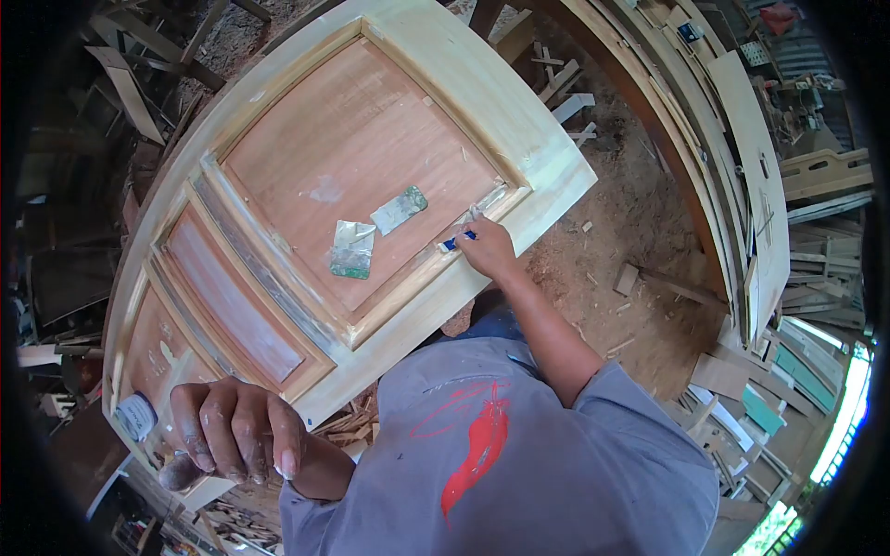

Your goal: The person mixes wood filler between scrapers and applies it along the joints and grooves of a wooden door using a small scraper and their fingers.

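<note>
A pale wooden door (556, 176) with recessed reddish panels lies flat in front of me. My right hand (487, 248) is closed on a small blue-and-white tool (454, 243) at the near right corner of the large panel's moulding. My left hand (236, 431) hangs near the camera at lower left, fingers curled, with whitish smears on them; what it holds, if anything, I cannot make out. Two flat pieces smeared with green and silver, one (400, 210) beside the other (352, 248), rest on the large panel.
A round tin (136, 417) stands at the door's left end. Long boards (742, 185) are stacked along the right. Wood scraps (561, 83) lie on the dirt floor beyond the door, and more timber (742, 408) is piled at lower right.
</note>
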